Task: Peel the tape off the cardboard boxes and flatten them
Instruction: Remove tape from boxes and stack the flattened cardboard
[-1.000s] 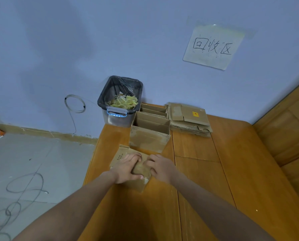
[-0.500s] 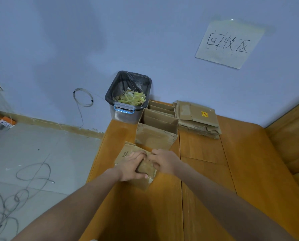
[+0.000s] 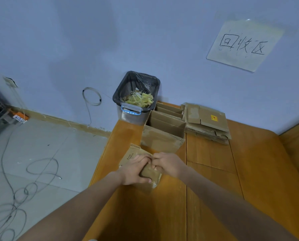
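left hand (image 3: pixel 134 171), right hand (image 3: pixel 168 164), gripping small box (image 3: pixel 151 174)

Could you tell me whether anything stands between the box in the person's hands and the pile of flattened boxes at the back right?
Partly: the small box, held by the left hand and right hand, has the upright open boxes just behind it. The flattened pile lies to their right; bare table leads there.

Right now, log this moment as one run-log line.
left hand: grips small brown cardboard box | right hand: pinches its top | open cardboard box: upright behind | flattened cardboard stack: far right
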{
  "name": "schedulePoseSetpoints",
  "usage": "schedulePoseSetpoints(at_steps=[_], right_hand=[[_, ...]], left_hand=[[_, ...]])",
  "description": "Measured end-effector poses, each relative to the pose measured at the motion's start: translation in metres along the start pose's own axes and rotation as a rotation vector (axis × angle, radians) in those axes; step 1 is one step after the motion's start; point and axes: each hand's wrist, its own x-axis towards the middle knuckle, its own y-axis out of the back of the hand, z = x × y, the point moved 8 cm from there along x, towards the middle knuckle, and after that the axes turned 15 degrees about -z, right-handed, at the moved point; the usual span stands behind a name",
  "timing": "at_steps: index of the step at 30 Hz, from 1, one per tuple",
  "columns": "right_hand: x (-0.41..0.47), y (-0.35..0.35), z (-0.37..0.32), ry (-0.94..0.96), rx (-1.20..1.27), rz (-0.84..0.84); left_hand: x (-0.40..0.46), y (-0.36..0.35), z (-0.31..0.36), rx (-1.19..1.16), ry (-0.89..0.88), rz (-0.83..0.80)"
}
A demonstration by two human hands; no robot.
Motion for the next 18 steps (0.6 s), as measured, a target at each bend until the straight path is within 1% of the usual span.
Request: schedulePoseSetpoints(at_steps=[5, 8, 12, 18], right_hand=[[0.006, -0.001, -0.001, 0.04, -0.075, -0.008], [0.006, -0.004, -0.003, 0.072, -0.116, 0.048], [0.003, -0.01, -0.006, 0.042, -0.086, 0.121], [0.001, -0.015, -0.006, -0.005, -0.025, 0.159]], left_hand=[[0.002, -0.002, -0.004, 0.01, 0.022, -0.018], [0.002, -0.003, -0.004, 0.014, 0.029, -0.029], [0.001, -0.002, -0.002, 0.025, 0.021, -0.018], [0.0, -0.002, 0.001, 0.035, 0.023, -0.023]])
